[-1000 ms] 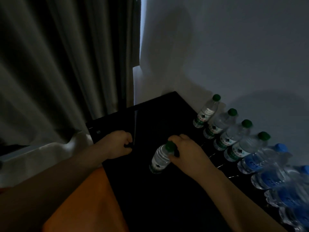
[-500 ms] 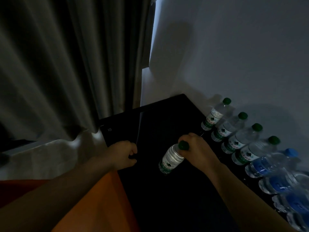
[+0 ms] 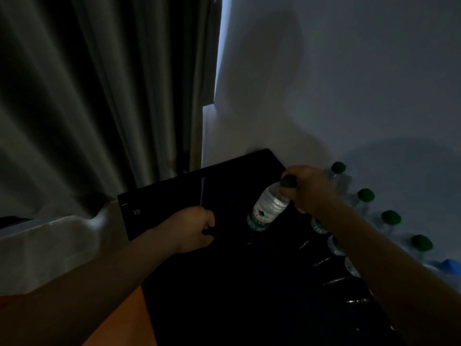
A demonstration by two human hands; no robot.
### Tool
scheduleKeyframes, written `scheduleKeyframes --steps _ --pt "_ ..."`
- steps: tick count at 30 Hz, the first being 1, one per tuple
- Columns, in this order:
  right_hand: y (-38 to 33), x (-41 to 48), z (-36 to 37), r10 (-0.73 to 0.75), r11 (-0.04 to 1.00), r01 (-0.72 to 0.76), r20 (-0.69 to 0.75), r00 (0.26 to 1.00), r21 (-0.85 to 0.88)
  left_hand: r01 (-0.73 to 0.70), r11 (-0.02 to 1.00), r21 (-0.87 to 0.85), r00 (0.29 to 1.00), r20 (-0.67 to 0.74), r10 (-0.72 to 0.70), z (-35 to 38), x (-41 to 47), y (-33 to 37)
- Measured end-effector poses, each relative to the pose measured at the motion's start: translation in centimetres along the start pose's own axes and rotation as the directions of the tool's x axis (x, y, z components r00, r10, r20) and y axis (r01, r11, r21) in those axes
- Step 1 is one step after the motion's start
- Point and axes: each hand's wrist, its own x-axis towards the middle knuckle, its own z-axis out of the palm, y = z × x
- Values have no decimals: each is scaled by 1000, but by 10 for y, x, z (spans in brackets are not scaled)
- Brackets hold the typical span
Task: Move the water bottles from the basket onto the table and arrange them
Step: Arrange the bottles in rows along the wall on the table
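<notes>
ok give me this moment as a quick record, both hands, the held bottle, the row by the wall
right hand: fingers curled round the neck of the held bottle
held bottle: clear, green cap and label, leaning; base on or just above the table, cannot tell
left hand: fingers curled near the table's left part; grip unclear
black table: dark, glossy
wall row: four green-capped bottles, then one blue-capped bottle at the frame edge
backdrop: curtain left, wall right
</notes>
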Motion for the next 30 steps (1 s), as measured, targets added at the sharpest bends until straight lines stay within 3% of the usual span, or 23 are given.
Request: scheduleKeyframes --steps 6,16,30 --pt "54 66 -12 28 994 -32 -38 999 -102 -2 999 54 1000 -12 3 -1 43 17" --pt "133 135 -7 101 988 -111 -95 990 -111 6 993 115 999 51 -12 5 107 30" --pt "162 144 -17 165 972 -178 -92 982 -152 -42 996 84 998 40 39 13 151 43"
